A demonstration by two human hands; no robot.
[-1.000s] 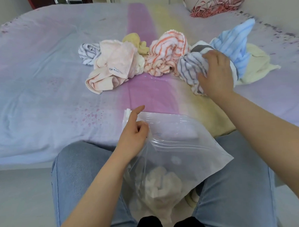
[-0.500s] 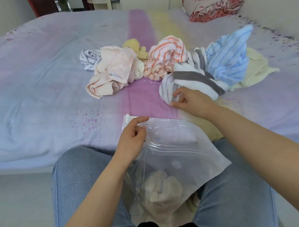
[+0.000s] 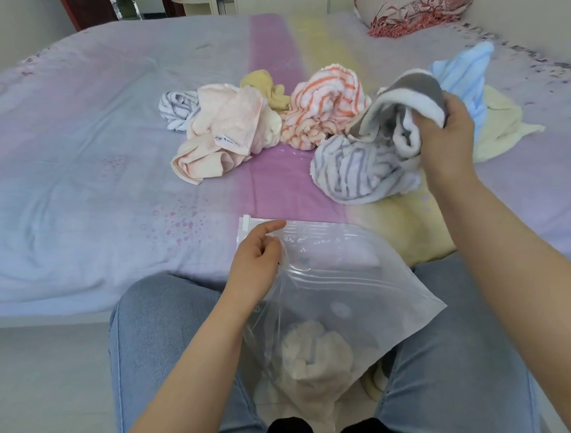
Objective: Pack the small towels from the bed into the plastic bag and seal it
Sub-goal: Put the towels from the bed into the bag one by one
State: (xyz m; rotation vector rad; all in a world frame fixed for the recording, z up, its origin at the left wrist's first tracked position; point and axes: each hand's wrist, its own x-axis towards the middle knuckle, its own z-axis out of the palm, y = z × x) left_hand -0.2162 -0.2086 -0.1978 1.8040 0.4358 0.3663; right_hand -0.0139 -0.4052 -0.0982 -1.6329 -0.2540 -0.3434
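change: right hand (image 3: 444,137) has lifted the grey-and-white towel (image 3: 400,113) off the bed since half a second ago; it then lay flat at the near edge of the pile. left hand unchanged on the bag.
right fingers: curled round one end of the grey-and-white towel, thumb side toward the camera; gripping.
towel axis: long axis runs from the fist up and to the left, bunched, grey band on top; its lower end touches the grey-striped towel (image 3: 357,174).
left fingers: left hand (image 3: 257,266) pinches the near-left corner of the bag mouth, forefinger stretched along the zip strip, other fingers curled.
plastic bag (image 3: 363,294): on the lap, mouth toward the bed, long axis running from the bed edge down between the knees; unsealed. one pale towel (image 3: 316,355) inside at the bottom.
pile on bed (image 3: 79,160): pink towel (image 3: 228,133), orange-striped towel (image 3: 325,106), blue towel (image 3: 464,77), yellow towel (image 3: 268,89), cream towel (image 3: 502,125), small striped towel (image 3: 178,109), all touching or just beside one another.
far corner: patterned pillow (image 3: 412,4).
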